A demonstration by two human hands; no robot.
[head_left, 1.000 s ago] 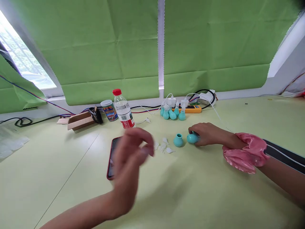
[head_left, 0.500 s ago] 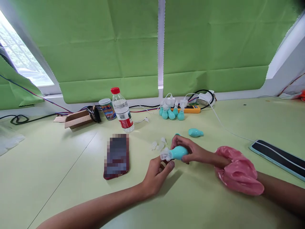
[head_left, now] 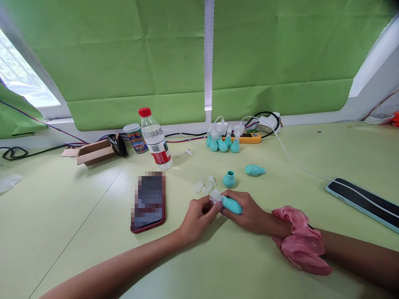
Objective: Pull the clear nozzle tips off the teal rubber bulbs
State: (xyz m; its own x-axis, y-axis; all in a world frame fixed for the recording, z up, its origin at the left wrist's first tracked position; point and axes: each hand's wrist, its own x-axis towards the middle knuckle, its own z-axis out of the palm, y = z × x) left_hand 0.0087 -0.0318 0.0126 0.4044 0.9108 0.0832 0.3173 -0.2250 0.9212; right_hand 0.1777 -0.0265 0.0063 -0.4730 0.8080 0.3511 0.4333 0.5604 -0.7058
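Note:
My right hand (head_left: 251, 214) is wrapped round a teal squeeze bulb (head_left: 232, 205), like that of a nasal aspirator. A clear plastic nozzle (head_left: 215, 195) sits at the bulb's left end, pinched between the thumb and fingers of my left hand (head_left: 196, 218). Whether the nozzle is fully seated, I cannot tell. Just beyond my fingers, several loose clear tips (head_left: 207, 188) lie on the table. A second teal bulb (head_left: 229, 180) stands upright with its opening up, and a third teal bulb (head_left: 254, 170) lies on its side.
At the back, several teal bulbs with clear tips (head_left: 222, 144) stand by an orange power strip (head_left: 249, 138). To the left are a phone (head_left: 149, 201), a water bottle (head_left: 156, 143), a printed can (head_left: 136, 139) and a cardboard box (head_left: 96, 152). A cable crosses another phone (head_left: 364, 201) at right.
Both hands have come closer together, and the right hand has shifted left and down with the bulb, which now tilts down to the right. The upright bulb behind has come into full view.

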